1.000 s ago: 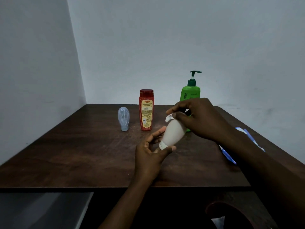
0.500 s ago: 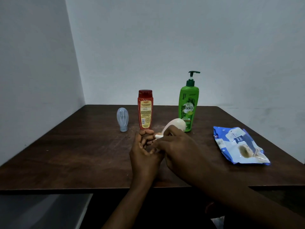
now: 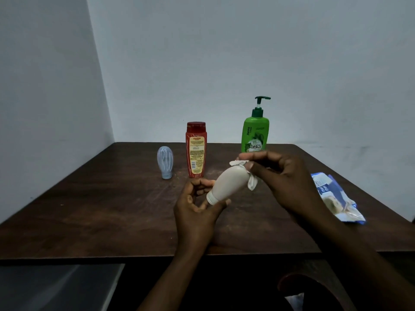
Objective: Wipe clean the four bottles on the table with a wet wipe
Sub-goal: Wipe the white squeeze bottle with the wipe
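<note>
Bottle (image 3: 229, 184) of cream colour is slanting at frame centre, cap lower left, base upper right. We are gripping the cap end with our left hand (image 3: 195, 212); our right hand (image 3: 285, 178), nearer the base, is pinching the wet wipe (image 3: 252, 184) against it.

Held clear of the dark wooden table (image 3: 112, 198) — small cream-white plastic bottle (image 3: 229, 184) with a white cap, tilted, cap end low and to the left, rounded base up and to the right. Cap end pinched in the left hand (image 3: 197, 207). White crumpled wet wipe (image 3: 252, 185) draped over the rounded base, pinched there by fingertips of the right hand (image 3: 285, 178), one corner hanging loose below. Near the table's back, tall red plastic bottle (image 3: 195, 151) with a yellow label, upright. Just left of it, small translucent bluish bottle (image 3: 165, 161), standing cap-down. Further right, green pump bottle (image 3: 254, 135) with a dark green dispenser — upright, its foot hidden behind the right hand.
</note>
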`<action>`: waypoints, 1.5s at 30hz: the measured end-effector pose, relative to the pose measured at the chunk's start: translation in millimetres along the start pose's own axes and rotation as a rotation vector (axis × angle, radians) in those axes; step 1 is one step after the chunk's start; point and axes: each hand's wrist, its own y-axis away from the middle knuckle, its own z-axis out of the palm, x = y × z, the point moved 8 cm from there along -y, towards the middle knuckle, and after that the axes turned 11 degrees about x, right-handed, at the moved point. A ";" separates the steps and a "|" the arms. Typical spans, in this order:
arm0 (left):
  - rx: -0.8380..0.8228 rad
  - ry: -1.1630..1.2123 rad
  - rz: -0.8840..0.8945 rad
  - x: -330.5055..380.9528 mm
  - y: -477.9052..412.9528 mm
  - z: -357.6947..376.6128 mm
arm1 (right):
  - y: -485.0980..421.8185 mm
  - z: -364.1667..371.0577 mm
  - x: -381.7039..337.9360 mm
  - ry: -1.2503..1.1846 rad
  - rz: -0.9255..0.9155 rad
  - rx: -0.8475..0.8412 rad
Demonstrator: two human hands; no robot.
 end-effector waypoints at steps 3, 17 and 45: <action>-0.003 0.007 0.003 2.5 0.3 0.6 | 17.5 1.9 21.7 -0.288 0.181 0.070; -0.107 0.063 -0.086 -5.5 -0.7 10.4 | 56.0 28.6 57.9 -0.605 0.511 0.093; -0.305 0.638 -0.802 -13.3 40.4 49.1 | 55.2 -9.6 20.9 -0.014 -0.223 0.197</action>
